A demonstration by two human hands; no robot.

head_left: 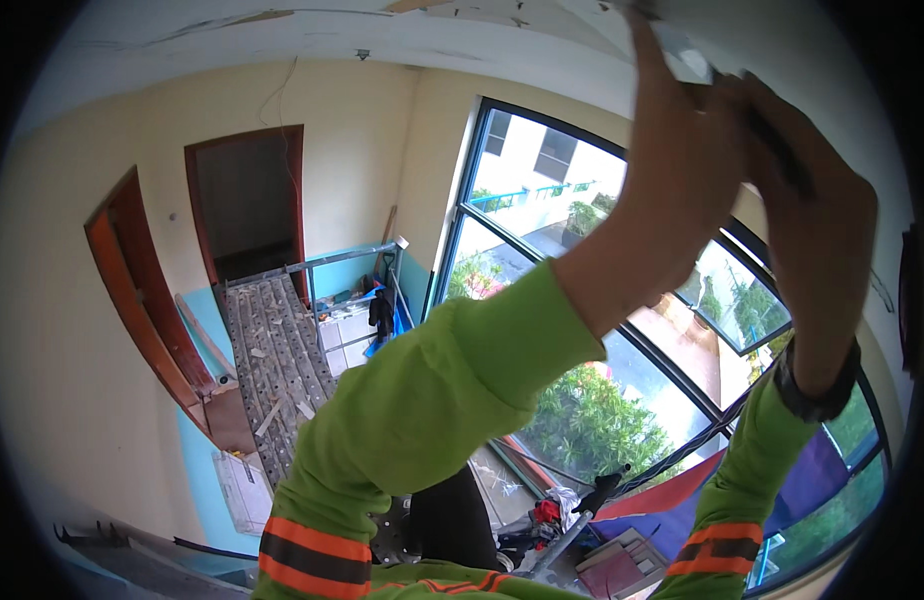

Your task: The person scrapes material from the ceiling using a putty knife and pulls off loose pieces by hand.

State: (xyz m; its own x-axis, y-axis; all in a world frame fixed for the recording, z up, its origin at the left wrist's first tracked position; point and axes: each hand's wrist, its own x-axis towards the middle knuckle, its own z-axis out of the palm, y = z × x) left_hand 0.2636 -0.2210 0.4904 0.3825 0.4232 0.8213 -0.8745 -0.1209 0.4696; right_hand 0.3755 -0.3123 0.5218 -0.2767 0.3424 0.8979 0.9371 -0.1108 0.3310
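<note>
Both my arms, in green sleeves with orange and black bands, reach up to the white ceiling (312,38) at the upper right. My right hand (817,185) is closed round a slim tool with a black handle (779,150); its kind is unclear. Beside it, my left hand (677,165) stretches one finger up to the ceiling. The rest of its fingers bend in against my right hand and are partly hidden. A shiny, pale piece (690,62) shows between the hands, too blurred to name. A dark band (817,385) circles my right wrist.
Below at left runs a perforated metal scaffold platform (272,345) strewn with debris, with a metal rail (347,255) at its far end. Behind stand a dark doorway (247,200) and a brown door (142,300). Large windows (582,230) fill the right side; one pane is tilted open.
</note>
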